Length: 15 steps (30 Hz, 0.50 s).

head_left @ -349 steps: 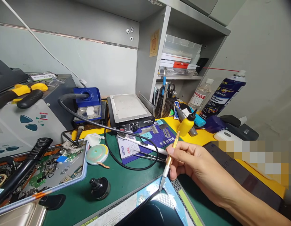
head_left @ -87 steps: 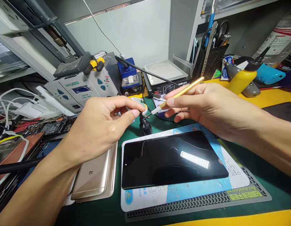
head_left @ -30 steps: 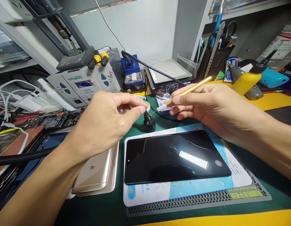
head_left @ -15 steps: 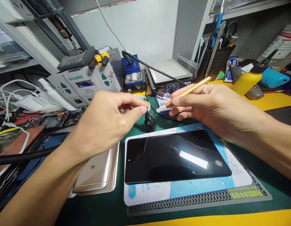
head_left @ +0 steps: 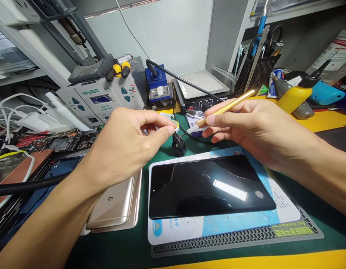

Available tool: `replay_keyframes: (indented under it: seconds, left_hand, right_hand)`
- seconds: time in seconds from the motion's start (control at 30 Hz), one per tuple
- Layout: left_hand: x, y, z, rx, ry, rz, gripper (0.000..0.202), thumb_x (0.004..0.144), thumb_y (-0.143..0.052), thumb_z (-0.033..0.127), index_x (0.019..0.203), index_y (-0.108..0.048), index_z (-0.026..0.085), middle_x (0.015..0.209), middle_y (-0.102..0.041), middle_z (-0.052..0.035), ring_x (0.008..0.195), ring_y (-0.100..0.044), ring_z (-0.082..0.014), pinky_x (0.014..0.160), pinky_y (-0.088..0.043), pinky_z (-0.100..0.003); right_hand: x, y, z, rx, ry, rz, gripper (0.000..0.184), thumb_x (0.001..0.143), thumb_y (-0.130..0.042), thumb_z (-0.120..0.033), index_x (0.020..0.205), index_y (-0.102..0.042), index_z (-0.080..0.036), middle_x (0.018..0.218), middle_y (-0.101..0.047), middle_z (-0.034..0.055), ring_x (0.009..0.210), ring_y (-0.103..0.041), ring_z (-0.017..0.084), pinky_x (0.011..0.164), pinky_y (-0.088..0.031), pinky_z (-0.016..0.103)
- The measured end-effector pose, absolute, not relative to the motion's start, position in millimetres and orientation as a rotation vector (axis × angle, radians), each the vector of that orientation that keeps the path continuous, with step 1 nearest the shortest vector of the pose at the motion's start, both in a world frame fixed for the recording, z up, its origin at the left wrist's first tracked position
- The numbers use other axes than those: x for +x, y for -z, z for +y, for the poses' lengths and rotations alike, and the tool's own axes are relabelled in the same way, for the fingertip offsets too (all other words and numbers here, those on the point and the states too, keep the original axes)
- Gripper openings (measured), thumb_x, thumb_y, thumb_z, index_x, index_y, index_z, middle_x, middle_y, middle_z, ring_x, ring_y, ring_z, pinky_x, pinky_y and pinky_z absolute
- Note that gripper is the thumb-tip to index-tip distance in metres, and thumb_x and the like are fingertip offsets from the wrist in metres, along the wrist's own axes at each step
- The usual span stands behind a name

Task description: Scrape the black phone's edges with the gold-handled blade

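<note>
My left hand (head_left: 130,144) is closed in a pinch, thumb against forefinger, at a small round piece with a yellow and white rim (head_left: 176,126). Its fingers hide most of that piece. Below them a small black bottle-like object (head_left: 179,146) stands on the green mat. My right hand (head_left: 246,125) grips a gold pen-shaped tool (head_left: 231,103) with a pale collar and a thin metal tip. The tip points left, close by the round piece and the black neck; contact cannot be made out. In front lies a black phone screen (head_left: 212,186), face up.
A blue and white card (head_left: 218,226) lies under the screen, on a grey honeycomb pad (head_left: 231,239). Gold phones (head_left: 114,203) are stacked at left. Behind stand a hot-air station (head_left: 101,97), a blue soldering unit (head_left: 157,84) and a heating plate (head_left: 202,84). A yellow bottle (head_left: 293,95) stands at right.
My right hand and the gold tool have shifted slightly to the right. My left hand keeps its pinch in nearly the same place. The screen lies as before.
</note>
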<state>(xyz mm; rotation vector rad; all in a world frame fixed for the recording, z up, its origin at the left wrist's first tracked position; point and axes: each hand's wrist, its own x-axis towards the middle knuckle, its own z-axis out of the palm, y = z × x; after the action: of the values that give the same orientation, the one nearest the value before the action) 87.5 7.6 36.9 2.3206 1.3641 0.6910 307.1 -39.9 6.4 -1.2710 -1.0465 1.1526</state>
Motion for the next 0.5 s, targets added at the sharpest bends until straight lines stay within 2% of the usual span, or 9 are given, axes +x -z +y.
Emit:
replay_keyframes:
  seconds: [0.23,0.5]
  left_hand:
    - [89.6,-35.8,6.6,2.315,-0.746,1.294,0.009,0.080,-0.073,0.034,0.081,-0.081,0.031,0.062,-0.073,0.0084,0.050,-0.053,-0.0058,0.042,-0.035,-0.013]
    - [88.2,-36.3,5.3,2.298,-0.740,1.288,0.009,0.081,-0.072,0.032,0.080,-0.081,0.030,0.065,-0.074,0.0087,0.051,-0.054,-0.0068,0.041,-0.035,-0.015]
  right_hand:
    - [309.2,-2.8,-36.9,-1.202,-1.181,-1.026,0.010,0.075,-0.081,-0.017,0.084,-0.077,-0.016,0.080,-0.076,0.0074,0.077,-0.074,0.022,0.062,-0.057,0.025]
    - [309.7,-3.8,-38.0,-1.218,-1.161,-1.037,0.008,0.075,-0.081,-0.017,0.081,-0.077,-0.016,0.079,-0.076,0.0071,0.075,-0.074,0.020,0.059,-0.055,0.022]
